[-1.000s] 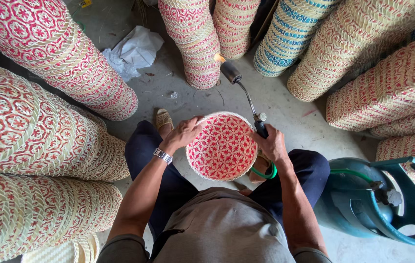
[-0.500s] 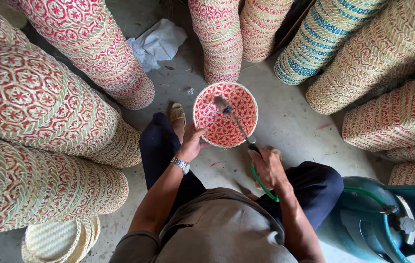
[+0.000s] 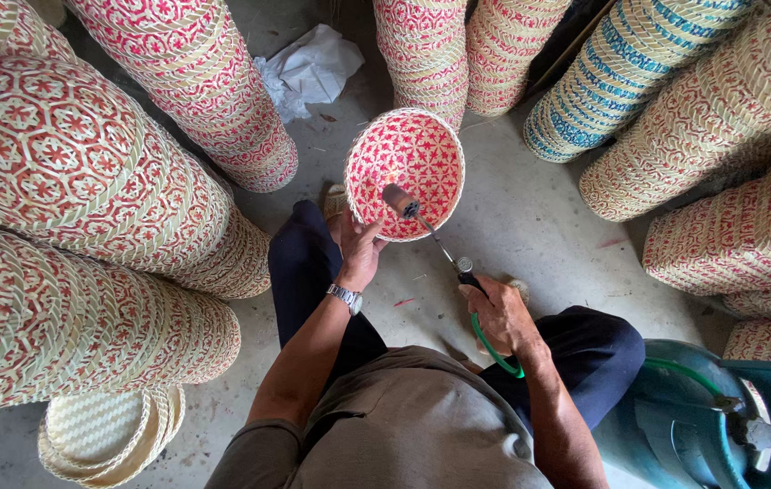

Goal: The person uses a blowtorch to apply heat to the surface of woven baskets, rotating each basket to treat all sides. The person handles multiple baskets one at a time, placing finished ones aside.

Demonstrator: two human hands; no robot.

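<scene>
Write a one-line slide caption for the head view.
Left hand holds a red woven basket while right hand aims a hose-fed torch inside.

Red-and-natural woven basket [image 3: 406,170] tilted open-side up, torch nozzle [image 3: 401,200] inside.

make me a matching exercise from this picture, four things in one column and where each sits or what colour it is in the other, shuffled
Things:
1. woven bowl
2. gas torch
3. gas cylinder
4. crumpled white sheet

Places or colours:
A. teal, on the floor at the person's right
B. on the floor between the basket stacks at the top
C. red and cream, held at its rim by the left hand
D. gripped by the right hand, nozzle inside the bowl's opening

Pairs: 1-C, 2-D, 3-A, 4-B
</scene>
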